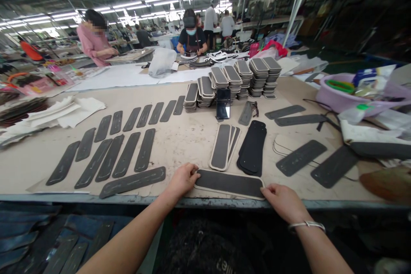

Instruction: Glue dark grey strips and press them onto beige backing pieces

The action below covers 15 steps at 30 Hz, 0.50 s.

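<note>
A long dark grey panel with a cream border lies at the table's front edge, between my two hands. My left hand pinches its left end, and the fingers of my right hand are closed on its right end. Just behind it sit a small fan of cream-edged panels and a pile of black panels. To the left of my left hand rests a dark grey strip with shiny streaks on it.
Rows of dark strips cover the table's left side. Stacks of bordered panels stand at the back, near a phone. A purple basin is at the right. Co-workers, including a person in pink, are across the table.
</note>
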Each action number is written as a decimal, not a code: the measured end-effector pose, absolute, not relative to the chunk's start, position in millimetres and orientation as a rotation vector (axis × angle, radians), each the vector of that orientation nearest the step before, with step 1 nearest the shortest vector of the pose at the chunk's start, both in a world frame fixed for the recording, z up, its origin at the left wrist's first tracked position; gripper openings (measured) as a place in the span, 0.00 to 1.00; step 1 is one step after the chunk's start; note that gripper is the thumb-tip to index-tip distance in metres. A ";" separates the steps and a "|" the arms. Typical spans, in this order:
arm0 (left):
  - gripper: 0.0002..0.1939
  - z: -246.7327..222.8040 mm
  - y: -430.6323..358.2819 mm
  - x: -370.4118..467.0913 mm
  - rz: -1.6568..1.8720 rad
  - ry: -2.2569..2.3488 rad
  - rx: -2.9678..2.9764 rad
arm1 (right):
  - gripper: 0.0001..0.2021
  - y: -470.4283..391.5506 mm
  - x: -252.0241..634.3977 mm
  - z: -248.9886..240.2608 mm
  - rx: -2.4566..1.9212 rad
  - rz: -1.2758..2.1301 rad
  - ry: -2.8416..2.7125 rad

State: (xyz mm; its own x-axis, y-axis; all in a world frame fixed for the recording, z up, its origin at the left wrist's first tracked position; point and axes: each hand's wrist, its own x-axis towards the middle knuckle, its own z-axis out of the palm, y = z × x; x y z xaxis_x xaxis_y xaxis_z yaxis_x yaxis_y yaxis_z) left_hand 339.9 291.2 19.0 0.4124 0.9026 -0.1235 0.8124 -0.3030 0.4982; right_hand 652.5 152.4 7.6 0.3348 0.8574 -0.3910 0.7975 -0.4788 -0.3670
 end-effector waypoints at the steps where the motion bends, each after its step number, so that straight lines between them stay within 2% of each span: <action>1: 0.07 18.2 292.2 340.1 0.246 1.458 2.172 | 0.17 152.4 652.5 7.4 -2.473 0.832 -1.543; 10: 0.08 8.3 284.5 334.6 0.233 1.475 2.164 | 0.16 153.1 649.7 11.6 -2.483 0.798 -1.539; 15: 0.10 -7.3 270.8 325.1 0.478 1.378 2.243 | 0.15 151.7 647.7 15.4 -2.480 0.777 -1.519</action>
